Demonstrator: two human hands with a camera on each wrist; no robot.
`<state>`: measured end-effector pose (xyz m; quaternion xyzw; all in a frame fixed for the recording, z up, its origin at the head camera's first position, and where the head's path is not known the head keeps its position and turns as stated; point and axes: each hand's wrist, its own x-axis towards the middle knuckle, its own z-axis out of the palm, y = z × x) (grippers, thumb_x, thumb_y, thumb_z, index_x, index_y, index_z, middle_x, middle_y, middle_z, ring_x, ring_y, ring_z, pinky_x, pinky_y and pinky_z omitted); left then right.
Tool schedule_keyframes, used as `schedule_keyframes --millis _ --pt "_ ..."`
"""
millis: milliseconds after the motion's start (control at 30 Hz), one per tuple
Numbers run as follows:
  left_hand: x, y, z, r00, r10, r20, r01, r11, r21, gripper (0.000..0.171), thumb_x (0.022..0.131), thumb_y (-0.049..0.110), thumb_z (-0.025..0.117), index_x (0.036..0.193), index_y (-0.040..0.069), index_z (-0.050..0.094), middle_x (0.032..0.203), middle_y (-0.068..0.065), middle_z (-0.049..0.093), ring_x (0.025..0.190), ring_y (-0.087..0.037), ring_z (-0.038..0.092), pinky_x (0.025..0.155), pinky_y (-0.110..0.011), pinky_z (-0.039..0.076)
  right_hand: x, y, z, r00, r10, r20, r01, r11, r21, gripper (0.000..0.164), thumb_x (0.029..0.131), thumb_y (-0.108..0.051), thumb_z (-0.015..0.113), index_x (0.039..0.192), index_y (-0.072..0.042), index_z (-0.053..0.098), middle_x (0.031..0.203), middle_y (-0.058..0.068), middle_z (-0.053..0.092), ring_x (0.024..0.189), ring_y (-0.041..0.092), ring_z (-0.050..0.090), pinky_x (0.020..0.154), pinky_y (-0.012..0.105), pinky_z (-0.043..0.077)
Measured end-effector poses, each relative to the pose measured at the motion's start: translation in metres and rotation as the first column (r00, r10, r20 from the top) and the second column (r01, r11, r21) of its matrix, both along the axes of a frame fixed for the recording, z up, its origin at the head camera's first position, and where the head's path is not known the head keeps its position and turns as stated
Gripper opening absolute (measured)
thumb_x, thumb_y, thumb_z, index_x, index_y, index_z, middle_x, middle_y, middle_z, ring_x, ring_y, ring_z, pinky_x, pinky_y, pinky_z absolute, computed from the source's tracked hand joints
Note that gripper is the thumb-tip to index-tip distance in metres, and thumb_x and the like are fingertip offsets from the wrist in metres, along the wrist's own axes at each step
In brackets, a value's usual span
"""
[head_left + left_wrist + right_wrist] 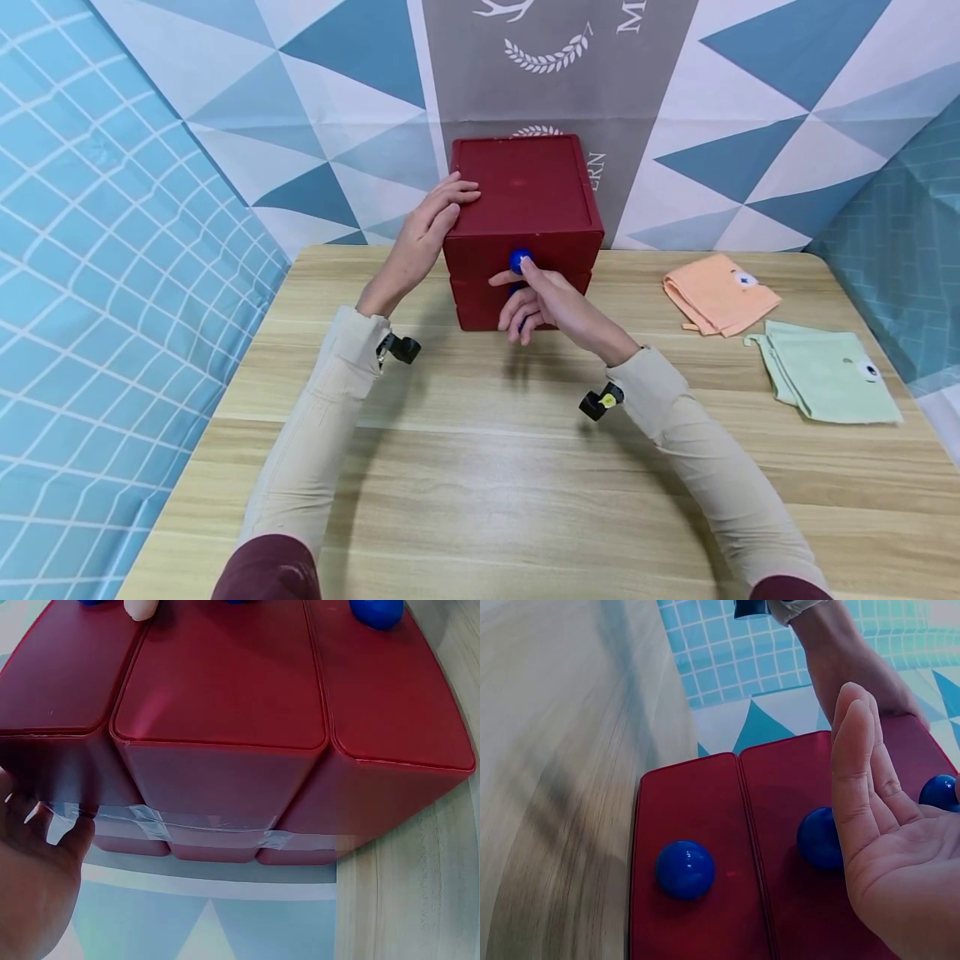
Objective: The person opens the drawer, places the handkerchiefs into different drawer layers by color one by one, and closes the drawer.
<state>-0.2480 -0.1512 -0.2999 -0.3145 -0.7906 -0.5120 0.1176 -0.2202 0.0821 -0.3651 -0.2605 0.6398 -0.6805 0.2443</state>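
A dark red drawer box (517, 187) with three stacked drawers stands against the back wall. Each drawer front has a round blue knob, and the lowest knob (685, 870) is in plain sight in the right wrist view. My right hand (558, 304) pinches the top knob (521, 260), thumb on it and index finger just below; the other fingers extend in front of the lower drawers. My left hand (423, 233) rests on the box's top left edge, fingers spread over the top. All the drawers look closed.
To the right on the wooden table (480, 500) lie a folded orange cloth (716, 300) and a folded light green cloth (828, 375). Behind the box rises a patterned wall covering (360, 108). A blue gridded curtain (112, 292) hangs along the left.
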Motion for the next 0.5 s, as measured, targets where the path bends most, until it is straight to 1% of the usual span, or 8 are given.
schedule_keyframes --millis 167,333,433,500 --pt "-0.0002 -0.0003 0.0004 1.0 0.004 0.005 -0.004 1.0 -0.008 0.037 0.104 0.008 0.039 0.133 -0.007 0.057 0.148 -0.022 0.045 0.15 -0.031 0.021 0.117 -0.025 0.023 -0.0001 0.0005 0.0003 1.0 -0.011 0.001 0.011 1.0 0.021 0.061 0.108 -0.047 0.027 0.14 0.0 0.048 0.091 0.021 0.069 0.069 0.026 0.068 0.061 0.035 0.058" --pt "-0.0007 -0.0004 -0.0001 1.0 0.006 0.01 -0.006 1.0 -0.008 0.037 0.104 0.008 0.039 0.134 -0.006 0.057 0.148 -0.021 0.045 0.15 -0.03 0.021 0.117 -0.026 0.024 0.0014 0.0013 -0.0007 0.998 -0.056 0.003 0.056 0.998 0.037 0.058 0.108 -0.045 0.032 0.138 0.001 0.05 0.088 0.019 0.07 0.067 0.025 0.069 0.06 0.034 0.058" --pt "-0.0008 -0.0001 -0.0004 1.0 0.009 0.005 -0.009 1.0 -0.007 0.037 0.104 0.008 0.039 0.134 -0.007 0.057 0.148 -0.021 0.046 0.15 -0.03 0.022 0.117 -0.026 0.023 0.0048 0.0031 -0.0037 0.998 -0.066 -0.005 0.067 0.996 0.052 0.055 0.108 -0.041 0.036 0.135 0.003 0.051 0.089 0.022 0.069 0.067 0.027 0.068 0.061 0.034 0.058" --pt "-0.0008 0.0003 -0.0003 1.0 0.009 0.005 -0.009 1.0 -0.006 0.038 0.104 0.009 0.039 0.134 -0.007 0.057 0.148 -0.02 0.046 0.15 -0.028 0.022 0.118 -0.025 0.022 0.0077 0.0051 -0.0079 0.998 -0.059 -0.013 0.06 0.996 0.073 0.053 0.108 -0.039 0.037 0.133 0.005 0.053 0.089 0.023 0.069 0.069 0.03 0.068 0.061 0.035 0.059"
